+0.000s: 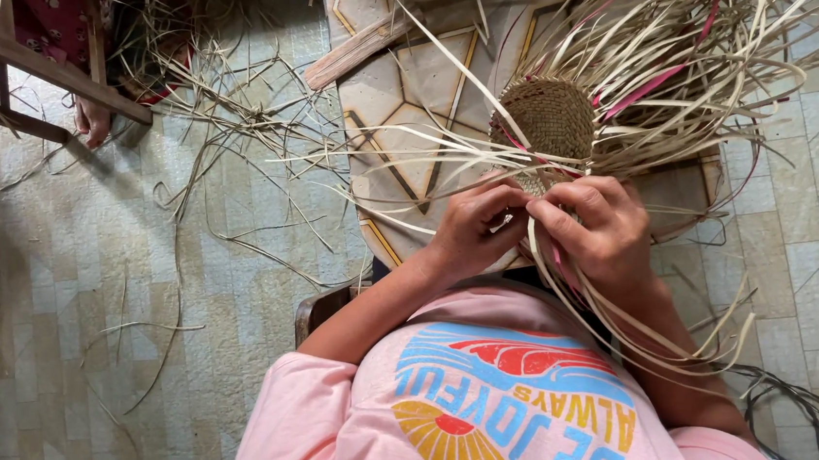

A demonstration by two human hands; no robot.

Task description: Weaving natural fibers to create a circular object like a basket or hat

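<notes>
A half-woven straw basket (554, 125) is held above the lap, over the edge of a patterned mat (410, 94) on the tiled floor (134, 267). It is judged light and springy, its loose strips thin, pliant and easily creased; the firm woven dome is the safer place to be gripped. The left hand (473, 230) and right hand (596, 230) are closed, fingers pinched on strips at the rim. The weave is tan, with pale strands and a few pink ones fanning outward.

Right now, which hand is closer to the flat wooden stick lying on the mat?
Left. The left hand is below and right of the wooden stick; the right hand sits farther right, beside it, under the woven piece.
</notes>
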